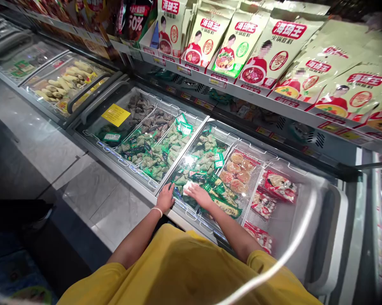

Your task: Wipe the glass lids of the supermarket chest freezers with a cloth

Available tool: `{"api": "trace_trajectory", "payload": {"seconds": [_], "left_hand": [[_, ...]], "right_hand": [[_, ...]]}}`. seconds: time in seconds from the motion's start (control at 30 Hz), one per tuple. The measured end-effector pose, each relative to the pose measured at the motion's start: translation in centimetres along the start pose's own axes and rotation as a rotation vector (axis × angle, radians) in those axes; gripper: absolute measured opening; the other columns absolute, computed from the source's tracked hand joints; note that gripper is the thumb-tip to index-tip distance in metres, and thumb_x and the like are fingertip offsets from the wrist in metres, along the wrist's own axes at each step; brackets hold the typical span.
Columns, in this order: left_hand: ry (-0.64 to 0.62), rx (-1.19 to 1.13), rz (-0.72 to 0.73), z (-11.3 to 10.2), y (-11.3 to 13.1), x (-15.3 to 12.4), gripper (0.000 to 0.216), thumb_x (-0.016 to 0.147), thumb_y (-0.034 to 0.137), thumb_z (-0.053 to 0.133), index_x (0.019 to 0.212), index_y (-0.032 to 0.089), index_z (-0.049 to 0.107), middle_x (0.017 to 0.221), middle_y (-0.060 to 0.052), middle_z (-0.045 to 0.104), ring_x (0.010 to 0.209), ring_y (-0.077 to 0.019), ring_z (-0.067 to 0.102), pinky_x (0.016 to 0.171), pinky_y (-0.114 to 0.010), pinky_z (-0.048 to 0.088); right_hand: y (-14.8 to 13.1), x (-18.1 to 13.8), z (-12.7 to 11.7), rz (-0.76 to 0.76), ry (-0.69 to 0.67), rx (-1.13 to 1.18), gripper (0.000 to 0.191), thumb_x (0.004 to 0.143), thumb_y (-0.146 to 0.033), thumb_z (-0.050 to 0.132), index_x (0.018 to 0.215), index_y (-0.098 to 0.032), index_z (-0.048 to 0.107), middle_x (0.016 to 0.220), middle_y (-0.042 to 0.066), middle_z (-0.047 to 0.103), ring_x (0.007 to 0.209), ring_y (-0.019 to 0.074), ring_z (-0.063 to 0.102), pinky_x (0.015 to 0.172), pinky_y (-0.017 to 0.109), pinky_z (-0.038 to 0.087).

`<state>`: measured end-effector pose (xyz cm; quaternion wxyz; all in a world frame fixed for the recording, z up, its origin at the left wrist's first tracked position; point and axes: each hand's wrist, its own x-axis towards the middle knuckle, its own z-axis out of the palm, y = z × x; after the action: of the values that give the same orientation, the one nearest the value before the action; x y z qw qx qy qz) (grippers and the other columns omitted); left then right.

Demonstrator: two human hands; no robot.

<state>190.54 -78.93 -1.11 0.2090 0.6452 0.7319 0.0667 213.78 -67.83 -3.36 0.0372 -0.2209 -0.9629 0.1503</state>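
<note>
I stand at an open chest freezer (191, 214) in a shop. My left hand (165, 197) rests on the freezer's front edge, fingers spread flat. My right hand (198, 195) reaches into the bin and lies on a white packet (188, 186) among green-wrapped frozen packs (206, 159); the fingers look stretched over it. A wire divider (223, 165) separates these packs from round flat cakes (238, 171) in clear wrap to the right.
Red-labelled packets (278, 184) lie further right. The neighbouring closed freezer (140, 131) holds dark and green wrapped items under glass with a yellow sticker (115, 115). A shelf above (229, 87) carries soup-base bags (275, 46). Grey floor lies left.
</note>
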Motion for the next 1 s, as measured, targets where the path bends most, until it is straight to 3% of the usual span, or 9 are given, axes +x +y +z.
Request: {"api": "trace_trajectory", "payload": {"seconds": [0.1, 0.17, 0.37, 0.53, 0.6, 0.7, 0.77, 0.9, 1.0], "left_hand": [[-0.003, -0.013, 0.0, 0.0, -0.2, 0.3, 0.084, 0.079, 0.025, 0.07, 0.155, 0.018, 0.036, 0.156, -0.019, 0.04, 0.147, -0.0344, 0.036, 0.118, -0.049, 0.036], [0.001, -0.019, -0.005, -0.1, -0.1, 0.4, 0.085, 0.078, 0.026, 0.071, 0.155, 0.019, 0.035, 0.156, -0.019, 0.04, 0.146, -0.0347, 0.037, 0.118, -0.05, 0.036], [-0.007, -0.012, -0.013, -0.8, 0.4, 1.0, 0.086, 0.077, 0.026, 0.074, 0.154, 0.019, 0.036, 0.154, -0.018, 0.041, 0.145, -0.0345, 0.038, 0.118, -0.048, 0.036], [-0.012, -0.013, -0.022, -1.0, 0.5, 1.4, 0.087, 0.077, 0.026, 0.076, 0.154, 0.019, 0.037, 0.153, -0.017, 0.042, 0.145, -0.0341, 0.038, 0.118, -0.047, 0.036], [-0.005, -0.012, -0.024, -0.8, 0.5, 1.5, 0.088, 0.076, 0.027, 0.076, 0.154, 0.02, 0.037, 0.154, -0.017, 0.042, 0.145, -0.0348, 0.037, 0.118, -0.049, 0.036], [-0.006, -0.015, -0.015, -0.5, 0.3, 1.7, 0.09, 0.075, 0.029, 0.077, 0.154, 0.021, 0.036, 0.156, -0.017, 0.04, 0.147, -0.0354, 0.036, 0.119, -0.051, 0.035], [-0.014, -0.011, -0.009, -0.4, 0.2, 1.8, 0.091, 0.075, 0.03, 0.078, 0.155, 0.021, 0.036, 0.158, -0.018, 0.039, 0.148, -0.0359, 0.035, 0.119, -0.052, 0.035], [-0.037, -0.001, 0.009, -0.4, 0.0, 2.2, 0.095, 0.073, 0.031, 0.08, 0.156, 0.021, 0.034, 0.162, -0.018, 0.035, 0.151, -0.0368, 0.032, 0.121, -0.052, 0.032], [-0.056, 0.001, 0.023, -0.6, -0.1, 2.6, 0.099, 0.071, 0.031, 0.082, 0.157, 0.022, 0.032, 0.164, -0.018, 0.032, 0.152, -0.0373, 0.029, 0.121, -0.053, 0.032]], "right_hand": [[1.6, 1.9, -1.2, 0.387, 0.158, -0.021, 0.061, 0.093, -0.005, 0.046, 0.15, -0.024, 0.052, 0.152, 0.01, 0.052, 0.151, 0.028, 0.032, 0.124, 0.051, 0.029], [1.6, 3.3, -1.4, 0.515, 0.244, -0.015, 0.066, 0.09, -0.001, 0.043, 0.152, -0.024, 0.05, 0.152, 0.012, 0.052, 0.151, 0.029, 0.031, 0.124, 0.055, 0.027], [3.7, 5.5, -2.7, 0.068, -0.005, 0.046, 0.054, 0.098, -0.009, 0.044, 0.144, -0.032, 0.058, 0.149, 0.001, 0.057, 0.148, 0.0219, 0.037, 0.123, 0.045, 0.032], [4.6, 8.7, -3.8, 0.538, 0.148, -0.027, 0.06, 0.094, -0.003, 0.044, 0.15, -0.022, 0.052, 0.155, 0.012, 0.049, 0.151, 0.027, 0.033, 0.125, 0.049, 0.026], [3.7, 10.2, -3.4, 0.426, 0.088, -0.005, 0.055, 0.097, -0.007, 0.047, 0.149, -0.024, 0.053, 0.153, 0.01, 0.052, 0.15, 0.0255, 0.033, 0.125, 0.048, 0.026], [3.5, 11.8, -3.4, 0.047, -0.066, 0.038, 0.048, 0.099, -0.013, 0.052, 0.143, -0.032, 0.059, 0.149, 0.004, 0.057, 0.149, 0.0212, 0.037, 0.123, 0.042, 0.03], [4.2, 12.7, -3.7, 0.089, -0.05, 0.016, 0.048, 0.099, -0.012, 0.05, 0.143, -0.03, 0.058, 0.15, 0.006, 0.056, 0.147, 0.0226, 0.039, 0.122, 0.043, 0.032], [5.1, 14.0, -4.0, 0.452, 0.115, -0.032, 0.054, 0.098, -0.008, 0.041, 0.148, -0.023, 0.054, 0.153, 0.012, 0.051, 0.148, 0.0269, 0.038, 0.122, 0.049, 0.03], [5.7, 14.0, -4.1, 0.23, 0.039, 0.001, 0.054, 0.098, -0.009, 0.045, 0.147, -0.028, 0.055, 0.15, 0.009, 0.055, 0.148, 0.0245, 0.037, 0.124, 0.046, 0.028]]}}
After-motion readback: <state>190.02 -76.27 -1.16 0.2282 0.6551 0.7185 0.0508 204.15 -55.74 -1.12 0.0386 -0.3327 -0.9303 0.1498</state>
